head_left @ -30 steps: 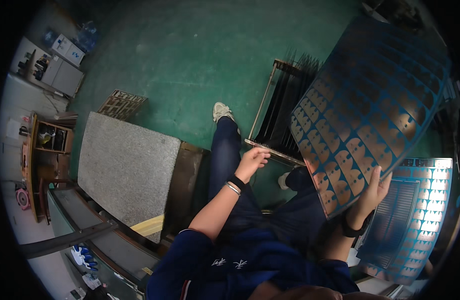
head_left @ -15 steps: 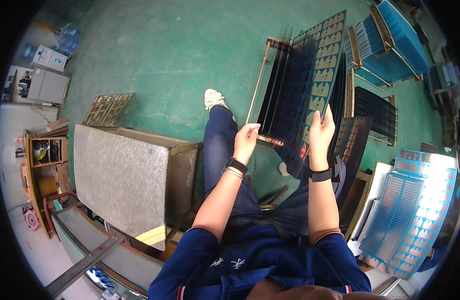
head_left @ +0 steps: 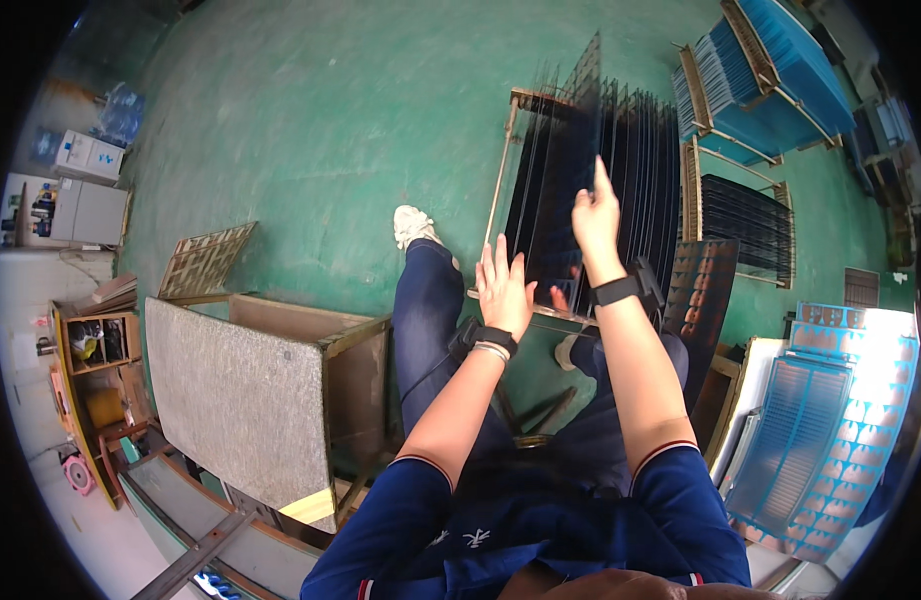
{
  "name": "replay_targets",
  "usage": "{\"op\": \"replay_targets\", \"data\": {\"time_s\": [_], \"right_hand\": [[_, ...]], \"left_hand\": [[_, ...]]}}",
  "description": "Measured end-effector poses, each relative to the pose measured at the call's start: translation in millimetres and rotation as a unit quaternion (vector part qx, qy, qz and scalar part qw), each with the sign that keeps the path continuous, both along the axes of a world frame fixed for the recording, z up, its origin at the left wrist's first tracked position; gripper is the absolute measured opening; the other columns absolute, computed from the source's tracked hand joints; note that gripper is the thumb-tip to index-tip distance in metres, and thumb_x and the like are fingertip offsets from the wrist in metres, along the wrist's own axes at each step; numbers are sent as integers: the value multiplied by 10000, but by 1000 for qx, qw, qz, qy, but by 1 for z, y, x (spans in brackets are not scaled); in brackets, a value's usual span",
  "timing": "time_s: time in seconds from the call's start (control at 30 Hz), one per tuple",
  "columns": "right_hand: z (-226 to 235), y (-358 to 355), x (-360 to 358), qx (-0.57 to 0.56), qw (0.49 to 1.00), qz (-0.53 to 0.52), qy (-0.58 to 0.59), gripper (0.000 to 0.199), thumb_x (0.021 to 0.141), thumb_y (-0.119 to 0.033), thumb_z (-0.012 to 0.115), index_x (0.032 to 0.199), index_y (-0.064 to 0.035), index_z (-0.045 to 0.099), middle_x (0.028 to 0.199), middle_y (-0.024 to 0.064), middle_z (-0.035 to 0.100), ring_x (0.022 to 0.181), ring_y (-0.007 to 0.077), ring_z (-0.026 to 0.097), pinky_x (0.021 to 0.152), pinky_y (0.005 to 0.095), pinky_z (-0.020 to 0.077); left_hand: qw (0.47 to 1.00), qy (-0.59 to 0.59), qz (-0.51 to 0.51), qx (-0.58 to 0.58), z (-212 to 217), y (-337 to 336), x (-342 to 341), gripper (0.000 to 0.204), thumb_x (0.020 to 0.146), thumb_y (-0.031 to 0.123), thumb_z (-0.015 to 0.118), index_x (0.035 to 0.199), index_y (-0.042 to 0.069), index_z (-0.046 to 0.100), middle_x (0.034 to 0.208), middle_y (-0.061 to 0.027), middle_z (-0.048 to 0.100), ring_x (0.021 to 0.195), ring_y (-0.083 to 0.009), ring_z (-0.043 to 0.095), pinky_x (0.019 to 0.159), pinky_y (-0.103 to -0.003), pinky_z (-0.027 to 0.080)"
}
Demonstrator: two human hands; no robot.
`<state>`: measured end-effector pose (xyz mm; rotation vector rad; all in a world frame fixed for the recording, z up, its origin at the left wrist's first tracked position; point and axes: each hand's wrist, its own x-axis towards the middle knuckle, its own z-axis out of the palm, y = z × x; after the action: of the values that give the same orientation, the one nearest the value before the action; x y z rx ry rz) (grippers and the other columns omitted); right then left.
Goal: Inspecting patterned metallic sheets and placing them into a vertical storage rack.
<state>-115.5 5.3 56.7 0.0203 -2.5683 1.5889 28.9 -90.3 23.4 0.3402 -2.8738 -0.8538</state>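
Observation:
A thin dark panel (head_left: 571, 170) stands nearly edge-on among several others in a slatted rack (head_left: 508, 150) on the floor. Its far corner rises above the rest. My right hand (head_left: 598, 225) is at the panel's near edge, thumb on one side and forefinger stretched along it; the other fingers are folded in and partly hidden. At the rack's near left corner, my left hand (head_left: 504, 295) is spread with nothing in it. Its thumb lies close to the panel's lower near edge, and whether they touch is unclear.
Right of the rack leans a patterned panel (head_left: 703, 290). Beyond stand a rack of blue sheets (head_left: 771, 90) and another dark rack (head_left: 746, 230). Blue printed panels (head_left: 811, 430) lie at the right. A grey-topped box stand (head_left: 236, 390) is at my left.
The patterned panel has swung nearly edge-on and gone down into the rack. My right hand has moved left with it. My left hand has shifted right and spread its fingers.

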Motion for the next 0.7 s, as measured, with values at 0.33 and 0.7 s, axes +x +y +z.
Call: {"op": "replay_targets", "data": {"time_s": [0.33,0.7], "right_hand": [[-26,28,93,-84,982,110,-128,499,867,79,396,1349,-38,336,1315,216,424,1219,271,431,1011,318,354],[15,116,163,-224,937,106,-245,433,921,-95,473,1343,-100,380,1264,145,498,1077,184,539,832,270,452]], "left_hand": [[999,25,-26,7,-2,-14,7,87,780,46,530,748,-6,590,1418,-165,285,1310,-366,252,1052,-526,202],[747,446,175,462,207,-92,100,173,898,134,537,960,-24,575,934,-99,605,734,-171,586,686,-304,497]]}}
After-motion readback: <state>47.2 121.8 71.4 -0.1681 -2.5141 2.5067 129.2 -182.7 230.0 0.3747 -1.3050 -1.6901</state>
